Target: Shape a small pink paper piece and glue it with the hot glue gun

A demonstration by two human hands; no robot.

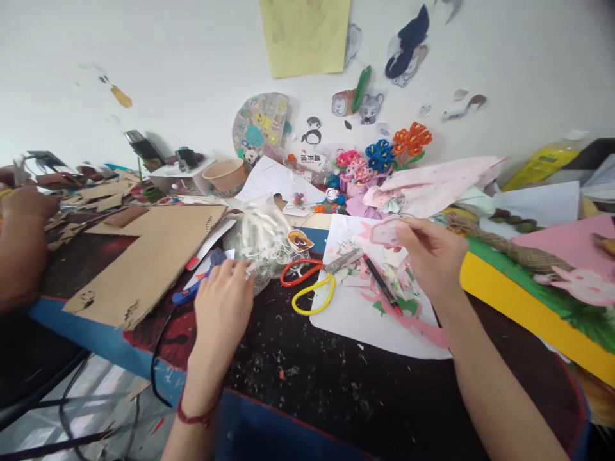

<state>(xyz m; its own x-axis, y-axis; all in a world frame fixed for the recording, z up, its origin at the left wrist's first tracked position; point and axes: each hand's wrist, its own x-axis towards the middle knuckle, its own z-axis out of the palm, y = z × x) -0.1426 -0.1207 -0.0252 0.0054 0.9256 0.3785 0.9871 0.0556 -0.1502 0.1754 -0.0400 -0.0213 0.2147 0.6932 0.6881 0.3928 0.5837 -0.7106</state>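
Observation:
My right hand (432, 253) pinches a pink cut-out (384, 232) between thumb and fingers, above a white paper sheet (355, 326). Scissors (331, 272) with one red and one yellow handle lie partly on that sheet. Beside them are a dark pen (382, 282) and pink and green scraps. My left hand (225, 298) is at the near edge of a clear plastic bag (269, 250) with white sticks in it. Its fingers bend downward and the tips are hidden. A blue corded tool (185, 294), possibly a glue gun, lies just left of that hand.
Cut cardboard (154, 269) covers the table's left part, near another person's hand (29, 205). Behind stand a round tan container (224, 176) and fuzzy flowers (377, 153). At right are a yellow-edged board (528, 307) and a yellow liquid bottle (545, 160).

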